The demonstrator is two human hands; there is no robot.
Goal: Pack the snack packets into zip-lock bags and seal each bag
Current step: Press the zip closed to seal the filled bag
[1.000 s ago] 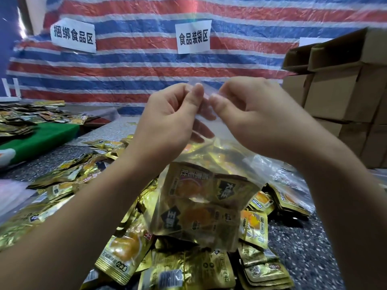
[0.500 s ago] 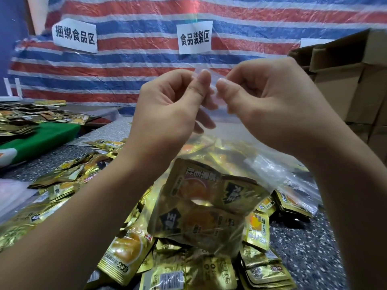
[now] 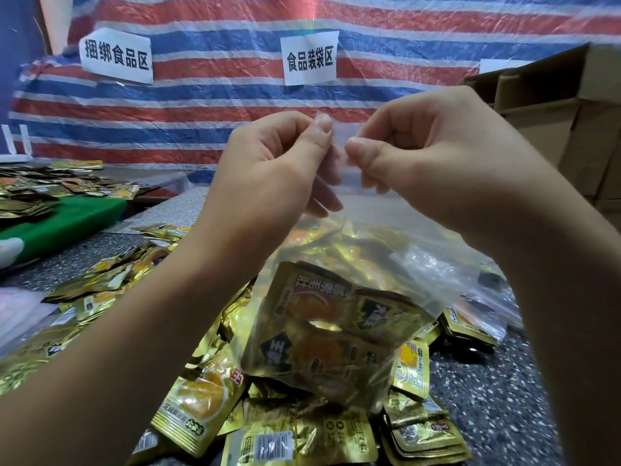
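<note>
Hands first: your left hand (image 3: 268,169) and right hand (image 3: 426,153) are raised in the middle of the frame, close together but not touching. Each pinches the top edge of a clear zip-lock bag (image 3: 339,331) between thumb and curled fingers; the left thumb points up, the right thumb points toward it, and a short strip of the bag's rim shows between them. You cannot tell from this view whether the zip strip is closed.

Below your hands the bag hangs down the centre of the frame, clear of the table. Gold snack packets (image 3: 336,317) sit in its lower half, two with dark labels facing you and overlapping.

Under and around the bag, loose gold packets (image 3: 201,405) lie heaped on a speckled grey table (image 3: 497,398), spreading from lower centre to the left edge. At right, just behind the hanging bag, more clear plastic bags (image 3: 484,297) lie over a few packets.

At far left a green mat (image 3: 64,227) carries another pile of packets. Across the top runs a red, white and blue striped tarp (image 3: 218,45) with two white paper signs (image 3: 309,58) in Chinese characters. Brown cardboard boxes (image 3: 571,112) stack at the upper right.
</note>
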